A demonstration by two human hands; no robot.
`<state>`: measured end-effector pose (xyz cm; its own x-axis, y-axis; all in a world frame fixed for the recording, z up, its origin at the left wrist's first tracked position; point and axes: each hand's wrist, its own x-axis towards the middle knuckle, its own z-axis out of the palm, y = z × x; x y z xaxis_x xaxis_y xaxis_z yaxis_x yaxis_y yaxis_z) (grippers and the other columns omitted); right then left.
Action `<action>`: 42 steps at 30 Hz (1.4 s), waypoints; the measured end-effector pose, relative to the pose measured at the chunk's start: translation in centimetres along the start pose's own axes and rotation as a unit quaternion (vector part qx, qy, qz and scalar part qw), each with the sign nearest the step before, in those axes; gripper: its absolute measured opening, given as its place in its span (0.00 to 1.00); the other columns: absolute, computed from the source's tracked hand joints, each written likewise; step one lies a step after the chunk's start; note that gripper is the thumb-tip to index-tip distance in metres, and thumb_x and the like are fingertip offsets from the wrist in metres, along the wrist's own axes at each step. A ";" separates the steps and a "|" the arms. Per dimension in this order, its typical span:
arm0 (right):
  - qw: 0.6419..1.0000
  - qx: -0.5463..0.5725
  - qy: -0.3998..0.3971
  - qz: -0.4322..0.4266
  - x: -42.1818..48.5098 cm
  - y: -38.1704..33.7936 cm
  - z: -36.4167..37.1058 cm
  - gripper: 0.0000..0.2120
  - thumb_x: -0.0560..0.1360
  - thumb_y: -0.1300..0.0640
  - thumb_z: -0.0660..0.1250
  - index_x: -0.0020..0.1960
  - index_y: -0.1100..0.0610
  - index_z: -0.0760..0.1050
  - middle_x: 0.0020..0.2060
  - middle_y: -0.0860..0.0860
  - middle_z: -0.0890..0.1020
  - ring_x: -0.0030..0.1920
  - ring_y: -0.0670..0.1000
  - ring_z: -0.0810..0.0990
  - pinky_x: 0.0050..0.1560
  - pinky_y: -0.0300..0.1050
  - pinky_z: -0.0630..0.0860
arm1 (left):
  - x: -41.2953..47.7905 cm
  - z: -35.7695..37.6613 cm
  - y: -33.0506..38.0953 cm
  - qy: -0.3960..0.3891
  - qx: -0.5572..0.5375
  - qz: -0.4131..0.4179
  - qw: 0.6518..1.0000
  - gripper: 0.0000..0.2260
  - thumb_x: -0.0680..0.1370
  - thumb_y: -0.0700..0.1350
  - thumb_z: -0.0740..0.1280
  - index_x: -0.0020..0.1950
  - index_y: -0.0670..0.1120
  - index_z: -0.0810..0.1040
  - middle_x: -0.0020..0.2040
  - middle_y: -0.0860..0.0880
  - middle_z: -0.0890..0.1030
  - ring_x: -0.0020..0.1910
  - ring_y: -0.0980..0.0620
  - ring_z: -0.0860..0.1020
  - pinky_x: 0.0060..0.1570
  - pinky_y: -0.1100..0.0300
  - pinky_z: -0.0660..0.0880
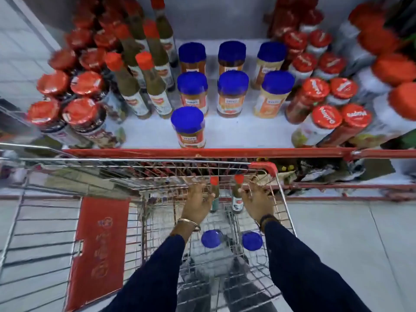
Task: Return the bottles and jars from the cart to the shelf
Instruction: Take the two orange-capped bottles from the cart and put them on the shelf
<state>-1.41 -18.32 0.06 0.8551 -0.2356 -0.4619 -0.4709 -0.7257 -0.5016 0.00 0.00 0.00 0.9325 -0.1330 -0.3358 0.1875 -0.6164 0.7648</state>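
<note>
I see my left hand [198, 199] and right hand [255, 199] each gripping one bottle; two blue-lidded jars [211, 238] left in cart [157, 176]; seven on shelf [247, 131].

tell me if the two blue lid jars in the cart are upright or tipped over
Upright. Both blue-lid jars show round lids facing straight up at the camera, standing on the cart floor.

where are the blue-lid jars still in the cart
In the head view, two blue-lid jars stand on the cart floor between the person's forearms, nearer the person than the two red-capped bottles.
</note>
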 end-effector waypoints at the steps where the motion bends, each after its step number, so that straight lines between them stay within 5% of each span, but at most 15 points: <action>1: 1.000 0.025 -0.001 0.010 0.9 0.0 0.4 0.24 0.78 0.45 0.59 0.69 0.58 0.66 0.60 0.62 0.78 0.57 0.61 0.79 0.57 0.54 0.75 | 0.9 0.5 -0.1 -0.005 0.011 -0.022 1.000 0.19 0.76 0.45 0.64 0.66 0.41 0.67 0.64 0.43 0.71 0.63 0.45 0.70 0.63 0.52 0.68; 4: 0.996 0.079 -0.011 0.032 3.4 0.5 1.9 0.24 0.73 0.43 0.64 0.63 0.55 0.69 0.54 0.58 0.81 0.51 0.59 0.80 0.53 0.54 0.77 | 3.6 1.9 -0.9 0.003 -0.047 -0.065 0.997 0.16 0.75 0.41 0.66 0.61 0.38 0.70 0.55 0.46 0.74 0.55 0.47 0.73 0.53 0.64 0.71; 8: 0.993 0.115 0.001 0.042 5.0 0.2 3.1 0.11 0.75 0.51 0.67 0.52 0.56 0.74 0.42 0.51 0.80 0.43 0.53 0.78 0.48 0.45 0.74 | 5.9 4.0 -2.1 0.001 -0.100 -0.122 0.987 0.10 0.72 0.38 0.68 0.52 0.46 0.73 0.45 0.52 0.76 0.49 0.49 0.75 0.52 0.59 0.70; 18: 0.970 0.236 0.035 0.042 6.4 2.1 5.0 0.11 0.71 0.61 0.72 0.53 0.57 0.76 0.46 0.50 0.82 0.47 0.51 0.81 0.53 0.46 0.76 | 6.8 5.7 -4.1 0.011 -0.036 -0.080 0.996 0.10 0.71 0.41 0.70 0.52 0.43 0.76 0.46 0.43 0.83 0.44 0.46 0.79 0.47 0.55 0.74; 24: 0.985 0.167 -0.029 0.003 3.8 1.7 4.3 0.17 0.70 0.67 0.72 0.58 0.60 0.76 0.51 0.55 0.83 0.52 0.52 0.79 0.58 0.45 0.74 | 3.1 3.5 -4.1 0.012 -0.028 -0.043 0.999 0.09 0.71 0.39 0.71 0.49 0.38 0.77 0.38 0.51 0.77 0.34 0.57 0.74 0.31 0.77 0.69; 30: 0.984 0.166 -0.028 -0.048 -0.7 -0.7 2.5 0.19 0.68 0.68 0.73 0.58 0.59 0.76 0.52 0.55 0.83 0.52 0.52 0.79 0.51 0.32 0.73 | -1.2 -0.1 -3.5 0.084 -0.083 -0.051 0.992 0.12 0.68 0.42 0.74 0.50 0.41 0.79 0.40 0.50 0.80 0.39 0.55 0.77 0.37 0.80 0.68; 35: 0.975 0.202 -0.020 -0.091 -6.1 -5.3 -0.2 0.18 0.68 0.62 0.75 0.57 0.57 0.77 0.45 0.46 0.82 0.51 0.49 0.80 0.59 0.47 0.75 | -5.0 -5.5 -0.7 0.143 -0.122 -0.024 0.982 0.10 0.67 0.39 0.75 0.46 0.44 0.79 0.38 0.51 0.80 0.38 0.61 0.77 0.38 0.72 0.70; 39: 0.956 0.250 0.006 -0.153 -9.8 -10.0 -3.1 0.18 0.68 0.62 0.74 0.56 0.51 0.78 0.45 0.38 0.80 0.49 0.42 0.80 0.60 0.47 0.75 | -7.4 -10.4 1.6 0.207 -0.134 0.006 0.969 0.12 0.66 0.40 0.76 0.47 0.44 0.80 0.41 0.47 0.83 0.43 0.48 0.80 0.45 0.58 0.76; 42: 0.940 0.270 0.010 -0.208 -11.8 -13.8 -5.3 0.20 0.68 0.62 0.75 0.51 0.41 0.76 0.47 0.38 0.81 0.51 0.37 0.79 0.57 0.42 0.76 | -8.7 -14.2 3.4 0.223 -0.146 0.029 0.963 0.12 0.65 0.44 0.76 0.46 0.51 0.79 0.43 0.49 0.84 0.45 0.50 0.81 0.49 0.50 0.79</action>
<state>-3.89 -8.94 16.30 0.9910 -0.0203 -0.1324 -0.1318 -0.3244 -0.9367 -3.05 10.10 13.37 0.9715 0.2271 -0.0681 0.1498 -0.3655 0.9187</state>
